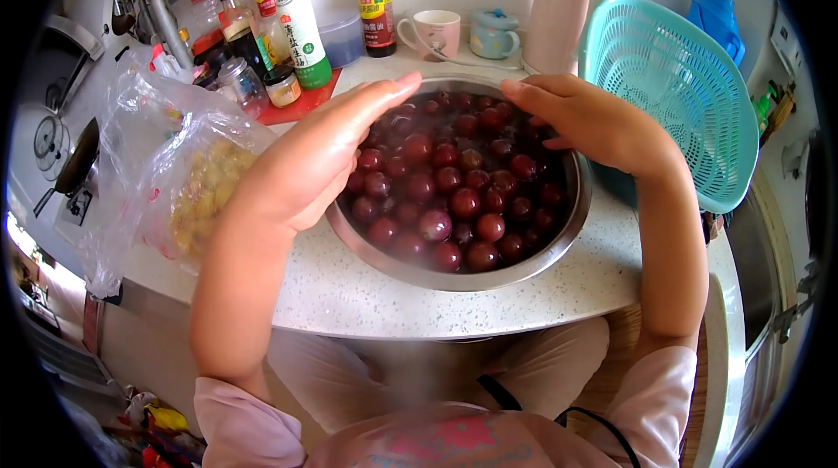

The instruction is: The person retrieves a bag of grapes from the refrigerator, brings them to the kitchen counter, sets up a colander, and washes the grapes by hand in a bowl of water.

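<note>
A round metal bowl (559, 254) on the speckled counter holds many dark red grapes (465, 203) in water. My left hand (336, 132) is over the bowl's left rim, its thumb stretched out toward the far edge. Most of its other fingers are hidden behind the palm. At the right far rim, my right hand (594, 119) reaches inward with loosely bent fingers, some tips low over the fruit. Nothing shows held in either hand. Whether the hands touch the rim or the water, I cannot tell.
A clear plastic bag (144, 162) with yellowish fruit lies left. A turquoise colander (681, 92) leans at right. Behind stand a soy sauce bottle (376, 10), a pink mug (434, 33), a blue lidded cup (494, 36) and several condiment bottles around a white-green bottle (301, 27).
</note>
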{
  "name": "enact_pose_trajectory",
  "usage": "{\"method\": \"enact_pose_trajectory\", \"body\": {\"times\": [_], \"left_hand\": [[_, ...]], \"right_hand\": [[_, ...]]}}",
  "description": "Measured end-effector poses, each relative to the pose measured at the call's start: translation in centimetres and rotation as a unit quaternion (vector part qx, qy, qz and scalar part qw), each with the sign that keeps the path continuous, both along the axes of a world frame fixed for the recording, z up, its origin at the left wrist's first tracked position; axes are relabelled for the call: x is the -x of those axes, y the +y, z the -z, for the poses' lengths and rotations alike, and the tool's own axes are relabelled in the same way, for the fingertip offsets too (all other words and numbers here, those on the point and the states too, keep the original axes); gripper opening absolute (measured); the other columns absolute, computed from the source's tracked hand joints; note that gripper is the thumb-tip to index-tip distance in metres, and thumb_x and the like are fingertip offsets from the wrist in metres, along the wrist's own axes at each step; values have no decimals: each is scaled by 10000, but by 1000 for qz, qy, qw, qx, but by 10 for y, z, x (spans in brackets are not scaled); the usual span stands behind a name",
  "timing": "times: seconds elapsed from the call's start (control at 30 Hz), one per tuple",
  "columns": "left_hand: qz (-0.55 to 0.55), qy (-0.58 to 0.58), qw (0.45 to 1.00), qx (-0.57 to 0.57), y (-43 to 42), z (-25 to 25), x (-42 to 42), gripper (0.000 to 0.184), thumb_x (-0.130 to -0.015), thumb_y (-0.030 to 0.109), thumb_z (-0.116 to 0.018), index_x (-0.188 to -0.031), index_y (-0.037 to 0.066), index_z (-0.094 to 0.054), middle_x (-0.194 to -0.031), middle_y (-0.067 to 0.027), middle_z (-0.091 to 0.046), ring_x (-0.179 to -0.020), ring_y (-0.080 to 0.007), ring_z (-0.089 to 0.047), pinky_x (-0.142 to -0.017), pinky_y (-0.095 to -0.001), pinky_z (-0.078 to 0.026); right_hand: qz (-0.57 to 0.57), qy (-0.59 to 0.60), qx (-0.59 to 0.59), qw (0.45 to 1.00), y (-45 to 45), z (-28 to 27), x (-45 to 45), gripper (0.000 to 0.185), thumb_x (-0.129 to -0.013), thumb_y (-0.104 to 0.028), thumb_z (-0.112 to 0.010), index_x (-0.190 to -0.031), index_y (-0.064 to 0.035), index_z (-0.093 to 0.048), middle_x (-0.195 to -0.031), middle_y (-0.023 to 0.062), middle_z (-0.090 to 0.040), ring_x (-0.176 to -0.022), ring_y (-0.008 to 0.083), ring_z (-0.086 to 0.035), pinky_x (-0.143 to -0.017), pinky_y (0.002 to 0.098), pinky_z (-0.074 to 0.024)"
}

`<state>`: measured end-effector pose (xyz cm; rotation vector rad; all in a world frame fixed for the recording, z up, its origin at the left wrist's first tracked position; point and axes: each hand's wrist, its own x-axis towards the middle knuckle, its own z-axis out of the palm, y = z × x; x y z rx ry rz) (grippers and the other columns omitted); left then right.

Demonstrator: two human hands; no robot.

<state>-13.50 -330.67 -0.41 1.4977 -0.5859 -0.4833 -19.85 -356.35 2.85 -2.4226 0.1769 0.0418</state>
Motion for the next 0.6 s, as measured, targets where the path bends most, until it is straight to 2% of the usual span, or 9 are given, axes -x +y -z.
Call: {"method": "enact_pose_trajectory", "body": {"times": [0.1, 0.2, 0.23, 0.3, 0.4, 0.5, 0.6], "left_hand": [[86, 73, 993, -16, -9, 0, -10, 718, -1010, 486, -556, -1541, 34, -384, -1634, -160, -301, -1532, -294, -213, -1248, -400, -144], [70, 26, 993, -90, -24, 16, -25, 703, -1001, 455, -591, -1535, 40, -397, -1624, -157, -317, -1529, -247, -222, -1233, -342, -190], [64, 2, 991, -121, -27, 18, -27, 729, -995, 540, -566, -1503, 34, -433, -1596, -166, -348, -1519, -261, -233, -1234, -387, -183], [8, 26, 993, -111, -33, 14, -18, 767, -982, 606, -543, -1473, 22, -456, -1578, -169, -363, -1507, -270, -245, -1229, -411, -180], [-32, 56, 991, -121, -36, 8, -16, 845, -963, 688, -504, -1450, -1, -466, -1563, -179, -368, -1492, -279, -252, -1226, -441, -166], [-36, 8, 989, -142, -38, 11, -18, 872, -964, 707, -482, -1441, -23, -467, -1555, -197, -376, -1483, -276, -267, -1220, -433, -175], [-35, -43, 985, -164, -40, 24, -31, 858, -972, 702, -471, -1417, -31, -490, -1524, -199, -415, -1459, -268, -308, -1212, -412, -196]], "right_hand": [[-10, 7, 42, 999, 4, 4, -5, 658, -1018, -596, -484, -1354, -42, -597, -1258, 134, -655, -1162, 218, -613, -983, 343, -501], [-42, 2, 74, 996, 6, 14, -18, 639, -1029, -594, -450, -1300, -39, -614, -1222, 159, -668, -1142, 247, -628, -999, 355, -471], [-51, -8, 82, 995, 8, 17, -21, 668, -1029, -601, -431, -1274, -8, -618, -1211, 194, -671, -1150, 292, -630, -1004, 378, -465], [-69, -29, 96, 993, 12, 23, -26, 734, -1029, -615, -393, -1223, 53, -627, -1189, 263, -677, -1167, 381, -635, -1014, 423, -454], [-67, -22, 80, 994, 13, 33, -36, 738, -1031, -617, -383, -1282, 45, -591, -1254, 270, -647, -1201, 384, -613, -1031, 420, -441], [-86, -33, 64, 994, 8, 38, -42, 721, -1037, -608, -375, -1299, 33, -578, -1282, 274, -628, -1230, 385, -593, -1049, 421, -424], [-97, -45, 34, 994, 4, 43, -45, 713, -1044, -596, -372, -1346, 21, -564, -1321, 245, -620, -1251, 352, -585, -1071, 407, -411]]}}
